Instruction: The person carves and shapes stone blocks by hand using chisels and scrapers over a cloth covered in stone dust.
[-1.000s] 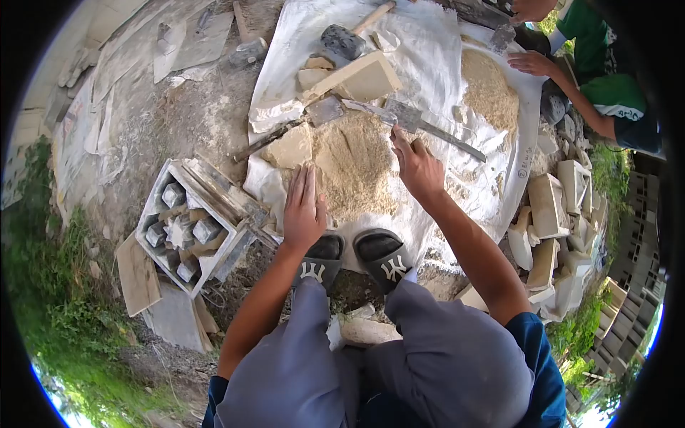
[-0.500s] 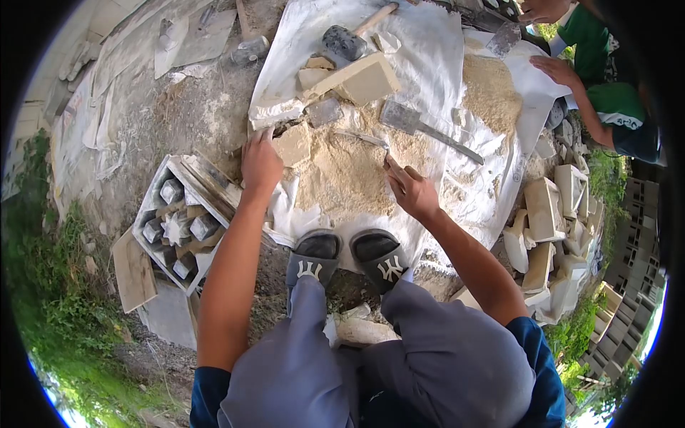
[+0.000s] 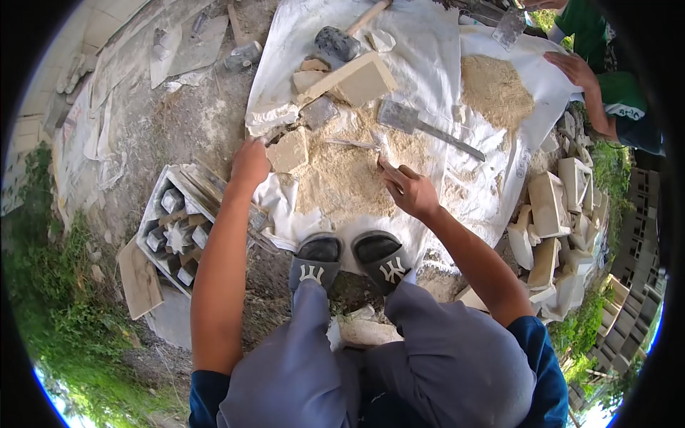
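Observation:
My left hand is closed at the left edge of the white sheet, beside a pale flat block; what its fingers grip is hidden. My right hand is closed round the handle end of a thin-bladed tool, whose blade points left over the heap of tan powder. Just above the powder lie a small grey metal plate and a flat-headed grey tool with a long handle. An angled pale stone piece rests beyond them.
A dark-headed mallet lies at the sheet's far side. At left stands a hexagonal mould with grey blocks. Broken pale pieces are piled at right. A co-worker's hand is at upper right, near a second powder heap.
My left hand has moved from the pale block's near edge to the sheet's left edge and closed. My right hand has drawn the thin tool slightly nearer and left. The co-worker's hand has shifted right.

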A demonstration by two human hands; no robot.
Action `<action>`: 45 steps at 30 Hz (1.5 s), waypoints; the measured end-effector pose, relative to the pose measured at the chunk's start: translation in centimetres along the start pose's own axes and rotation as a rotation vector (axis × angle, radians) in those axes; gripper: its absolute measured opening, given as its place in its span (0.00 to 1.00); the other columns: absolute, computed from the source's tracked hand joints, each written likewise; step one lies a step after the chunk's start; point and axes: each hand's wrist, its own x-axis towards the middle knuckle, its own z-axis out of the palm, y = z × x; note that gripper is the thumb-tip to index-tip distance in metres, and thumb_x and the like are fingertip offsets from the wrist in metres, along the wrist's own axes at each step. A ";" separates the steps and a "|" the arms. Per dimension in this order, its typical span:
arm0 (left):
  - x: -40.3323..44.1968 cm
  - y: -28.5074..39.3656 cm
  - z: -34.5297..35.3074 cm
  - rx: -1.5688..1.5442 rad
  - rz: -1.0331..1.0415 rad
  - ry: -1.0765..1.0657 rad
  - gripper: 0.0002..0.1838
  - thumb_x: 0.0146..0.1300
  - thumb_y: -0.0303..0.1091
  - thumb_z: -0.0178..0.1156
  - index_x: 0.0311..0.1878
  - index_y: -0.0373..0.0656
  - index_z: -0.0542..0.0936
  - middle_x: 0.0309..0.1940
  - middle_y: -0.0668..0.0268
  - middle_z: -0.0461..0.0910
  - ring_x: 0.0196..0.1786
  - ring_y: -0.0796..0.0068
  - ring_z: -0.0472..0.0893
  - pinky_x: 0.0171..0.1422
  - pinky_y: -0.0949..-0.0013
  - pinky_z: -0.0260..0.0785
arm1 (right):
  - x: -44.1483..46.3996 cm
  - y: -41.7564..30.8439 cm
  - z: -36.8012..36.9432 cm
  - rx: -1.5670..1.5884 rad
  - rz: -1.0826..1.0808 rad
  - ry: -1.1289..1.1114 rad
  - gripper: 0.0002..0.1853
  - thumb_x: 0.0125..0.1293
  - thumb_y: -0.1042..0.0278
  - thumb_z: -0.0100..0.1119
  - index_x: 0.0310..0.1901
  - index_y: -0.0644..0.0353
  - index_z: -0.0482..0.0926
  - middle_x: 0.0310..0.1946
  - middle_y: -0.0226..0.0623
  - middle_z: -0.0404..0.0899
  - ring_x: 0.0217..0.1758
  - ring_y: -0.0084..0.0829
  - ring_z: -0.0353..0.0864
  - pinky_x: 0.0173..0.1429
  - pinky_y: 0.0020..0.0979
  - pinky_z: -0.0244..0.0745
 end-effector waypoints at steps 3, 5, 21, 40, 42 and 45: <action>0.2 -0.6 -0.4 -0.033 0.004 -0.048 0.16 0.68 0.24 0.52 0.55 0.34 0.83 0.61 0.46 0.80 0.65 0.43 0.78 0.72 0.47 0.70 | -0.1 -0.2 -0.3 0.015 0.067 0.037 0.28 0.71 0.66 0.67 0.72 0.47 0.77 0.41 0.35 0.88 0.33 0.42 0.88 0.36 0.40 0.85; 0.6 -0.8 -0.6 -0.022 0.018 -0.134 0.17 0.68 0.29 0.55 0.54 0.32 0.84 0.59 0.44 0.82 0.65 0.41 0.79 0.73 0.47 0.70 | -0.3 -0.8 -0.4 0.089 0.112 0.046 0.27 0.72 0.67 0.66 0.72 0.49 0.77 0.42 0.36 0.89 0.36 0.42 0.89 0.39 0.40 0.85; -2.7 4.8 -4.5 0.036 -0.016 -0.065 0.30 0.67 0.60 0.68 0.46 0.36 0.86 0.40 0.46 0.88 0.45 0.44 0.88 0.49 0.47 0.81 | -0.7 -0.8 0.0 0.138 0.166 0.038 0.26 0.73 0.61 0.65 0.72 0.42 0.78 0.39 0.39 0.86 0.36 0.46 0.88 0.39 0.43 0.84; -1.6 -1.1 -9.6 -0.204 -0.355 0.466 0.37 0.58 0.69 0.71 0.50 0.39 0.89 0.37 0.49 0.89 0.41 0.48 0.89 0.48 0.52 0.78 | -0.5 -1.1 -0.8 0.392 0.291 0.151 0.23 0.77 0.68 0.63 0.71 0.62 0.77 0.49 0.44 0.89 0.48 0.25 0.89 0.50 0.28 0.82; 0.2 -0.1 -9.7 -0.247 -0.420 0.413 0.34 0.58 0.67 0.72 0.48 0.43 0.90 0.36 0.51 0.90 0.41 0.47 0.89 0.48 0.52 0.78 | 0.0 -1.7 -0.9 0.379 0.331 0.095 0.23 0.77 0.68 0.63 0.71 0.62 0.78 0.49 0.43 0.89 0.46 0.25 0.89 0.49 0.28 0.81; 3.8 -0.9 -8.3 -0.335 -0.398 0.320 0.30 0.59 0.65 0.71 0.51 0.49 0.90 0.46 0.54 0.89 0.51 0.48 0.88 0.55 0.50 0.78 | 0.1 -1.2 0.2 0.383 0.329 0.071 0.23 0.76 0.67 0.64 0.70 0.60 0.78 0.47 0.43 0.89 0.40 0.24 0.86 0.45 0.29 0.80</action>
